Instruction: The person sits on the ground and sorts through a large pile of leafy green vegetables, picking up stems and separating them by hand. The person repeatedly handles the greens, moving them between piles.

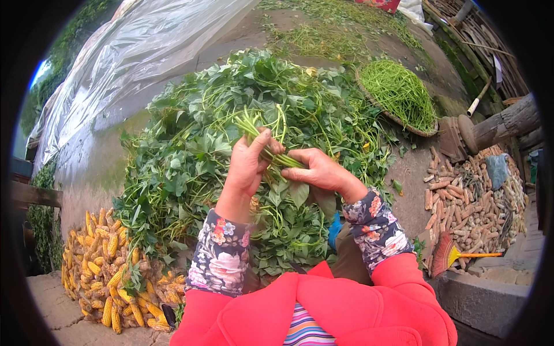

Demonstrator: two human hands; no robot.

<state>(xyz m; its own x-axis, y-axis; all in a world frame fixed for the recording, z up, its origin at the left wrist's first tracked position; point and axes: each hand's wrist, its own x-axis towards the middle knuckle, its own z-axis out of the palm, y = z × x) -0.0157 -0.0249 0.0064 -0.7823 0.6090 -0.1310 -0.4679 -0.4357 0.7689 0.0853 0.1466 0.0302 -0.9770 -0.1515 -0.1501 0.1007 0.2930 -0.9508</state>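
My left hand [253,162] is closed around a small bundle of green stems [249,124], whose pale ends stick out above the thumb. To its right, my right hand [318,168] pinches the lower part of the same bundle between thumb and fingers, with leaves hanging beneath. Both hands are over a large heap of leafy green vines [186,173] on the ground. Beyond the heap, at the upper right, a round shallow basket [368,93] is piled with cut green stems [396,93].
Yellow corn cobs [108,268] lie in a pile at lower left. Bare cobs [467,207] and a broom [446,255] are at right, below a wooden post [506,121]. Clear plastic sheeting [143,47] covers the upper left. More vines [333,39] lie scattered beyond.
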